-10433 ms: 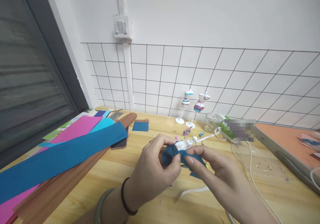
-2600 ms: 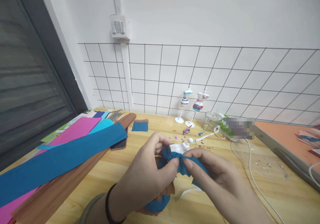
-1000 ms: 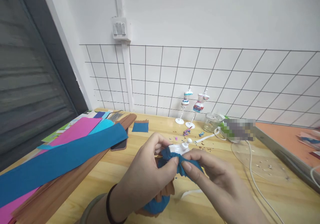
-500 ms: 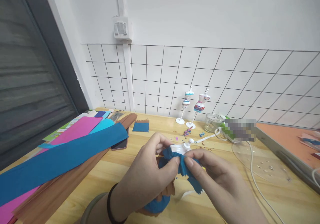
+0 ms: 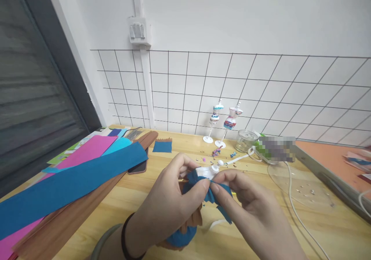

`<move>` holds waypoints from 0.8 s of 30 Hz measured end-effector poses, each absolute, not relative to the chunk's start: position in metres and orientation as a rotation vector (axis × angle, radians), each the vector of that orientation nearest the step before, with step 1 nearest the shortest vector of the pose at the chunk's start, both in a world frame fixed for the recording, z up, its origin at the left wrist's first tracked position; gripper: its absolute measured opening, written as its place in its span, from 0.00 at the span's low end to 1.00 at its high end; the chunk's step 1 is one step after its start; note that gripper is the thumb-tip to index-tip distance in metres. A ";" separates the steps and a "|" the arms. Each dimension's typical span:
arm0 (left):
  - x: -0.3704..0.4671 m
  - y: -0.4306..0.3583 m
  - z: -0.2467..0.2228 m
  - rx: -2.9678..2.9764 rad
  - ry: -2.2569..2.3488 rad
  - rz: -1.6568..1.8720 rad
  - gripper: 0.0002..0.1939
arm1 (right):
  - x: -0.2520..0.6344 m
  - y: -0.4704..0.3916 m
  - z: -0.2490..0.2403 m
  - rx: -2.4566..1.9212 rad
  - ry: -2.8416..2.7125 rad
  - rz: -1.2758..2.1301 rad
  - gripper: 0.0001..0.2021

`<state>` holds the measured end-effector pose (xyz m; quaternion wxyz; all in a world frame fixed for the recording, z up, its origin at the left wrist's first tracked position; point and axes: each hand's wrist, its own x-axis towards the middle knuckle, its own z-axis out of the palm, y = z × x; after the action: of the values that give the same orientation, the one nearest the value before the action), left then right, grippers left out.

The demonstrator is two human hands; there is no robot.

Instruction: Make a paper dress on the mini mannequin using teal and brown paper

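Note:
A small white mannequin [image 5: 207, 172] is held upright but tilted between both hands, its bust wrapped in blue crepe paper [image 5: 213, 195]. My left hand [image 5: 176, 198] grips the mannequin and paper from the left, its thumb pressing the blue paper at the chest. My right hand [image 5: 246, 204] pinches the gathered blue paper between thumb and index finger, close to the left thumb. Brown crepe paper and a puffed blue part [image 5: 182, 237] hang below the left hand. The lower mannequin is mostly hidden.
Pink, blue and brown paper sheets [image 5: 72, 175] lie at the left, partly over a phone [image 5: 137, 167]. Two small mannequins [image 5: 231, 120] stand at the back near a glass jar [image 5: 246, 141]. A blue paper piece [image 5: 162, 146], scraps, a white cable and an orange-surfaced tray [image 5: 327, 163] also show.
The fingertips have shifted slightly at the chest, and the blue paper's loose folds now lie differently under my right hand. The view has moved a little.

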<state>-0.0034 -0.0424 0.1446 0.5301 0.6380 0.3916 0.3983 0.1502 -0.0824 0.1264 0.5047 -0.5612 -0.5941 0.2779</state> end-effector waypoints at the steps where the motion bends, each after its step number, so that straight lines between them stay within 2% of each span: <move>1: -0.004 -0.042 0.145 1.526 0.934 0.950 0.05 | 0.150 -0.082 0.127 -1.345 -1.434 0.663 0.11; 7: -0.004 -0.042 0.144 1.540 0.924 0.939 0.08 | 0.149 -0.082 0.127 -1.346 -1.435 0.669 0.10; 24: -0.002 -0.034 0.137 1.569 0.986 0.935 0.05 | 0.149 -0.080 0.120 -1.280 -1.599 0.560 0.05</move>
<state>-0.0016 -0.0345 0.1367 0.5078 0.6511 0.4092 0.3881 0.1489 -0.0804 0.1199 0.4877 -0.5263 -0.6574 0.2301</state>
